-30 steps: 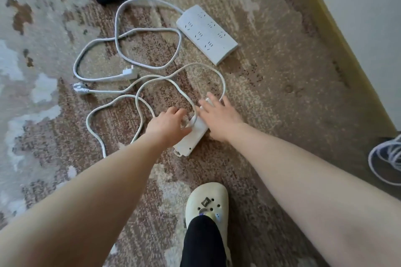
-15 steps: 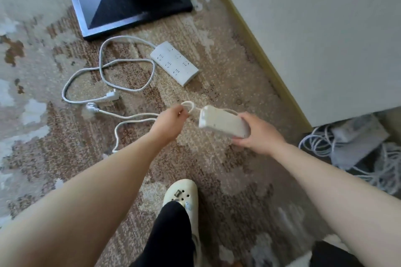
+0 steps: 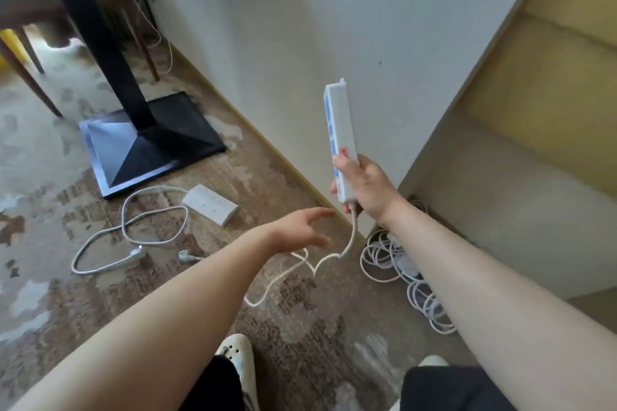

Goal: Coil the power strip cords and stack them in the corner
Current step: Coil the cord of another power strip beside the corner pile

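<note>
**Narrow strip held upright by the wall**

A patterned carpet (image 3: 100,294) carries a second power strip (image 3: 210,204) with its looped cord. The right hand (image 3: 365,188) grasps the narrow power strip (image 3: 340,130) upright, its cord (image 3: 350,237) dangling; the left hand (image 3: 300,228) is released, fingers spread beside it.

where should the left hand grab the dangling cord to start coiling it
Pinch the cord just below the raised power strip, coming in from the left. There it hangs straight and free under the right hand; lower down it kinks and trails across the carpet. The left hand is open beside it.

Carpet (image 3: 273,320): power strip (image 3: 210,204), coiled cords (image 3: 394,260).
</note>
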Tool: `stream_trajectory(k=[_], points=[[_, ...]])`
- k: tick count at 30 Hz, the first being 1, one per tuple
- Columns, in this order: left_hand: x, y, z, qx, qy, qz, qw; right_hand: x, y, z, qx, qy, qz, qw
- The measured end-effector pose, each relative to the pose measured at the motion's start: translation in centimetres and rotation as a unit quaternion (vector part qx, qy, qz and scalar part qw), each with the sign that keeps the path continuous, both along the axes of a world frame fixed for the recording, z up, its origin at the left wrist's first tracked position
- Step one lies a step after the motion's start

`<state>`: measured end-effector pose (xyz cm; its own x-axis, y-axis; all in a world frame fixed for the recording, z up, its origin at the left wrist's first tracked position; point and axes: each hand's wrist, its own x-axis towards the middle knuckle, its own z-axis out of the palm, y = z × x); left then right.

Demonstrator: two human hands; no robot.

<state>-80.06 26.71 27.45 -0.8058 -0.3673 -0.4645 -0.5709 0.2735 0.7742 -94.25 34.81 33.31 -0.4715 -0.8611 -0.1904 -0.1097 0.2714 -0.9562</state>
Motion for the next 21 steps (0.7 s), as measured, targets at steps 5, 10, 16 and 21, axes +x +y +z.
stream_trajectory(k=[5, 10, 16, 21], points=[[-2.6, 6.4, 4.9, 0.076, 0.074, -0.037, 0.994, -0.9, 3.7, 6.7, -0.057, 0.012, -0.045, 0.997], [-1.2, 7.9, 8.5, -0.022, 0.146, -0.003, 0.989, -2.4, 8.0, 10.9, -0.091, 0.044, -0.080, 0.992], [2.6, 6.3, 12.3, -0.103, 0.175, 0.089, 0.975, -2.3, 13.1, 11.8, -0.052, 0.016, -0.083, 0.995], [3.3, 6.9, 15.7, -0.226, 0.167, 0.109, 0.954, -0.7, 16.1, 10.9, -0.051, -0.076, -0.134, 0.987]])
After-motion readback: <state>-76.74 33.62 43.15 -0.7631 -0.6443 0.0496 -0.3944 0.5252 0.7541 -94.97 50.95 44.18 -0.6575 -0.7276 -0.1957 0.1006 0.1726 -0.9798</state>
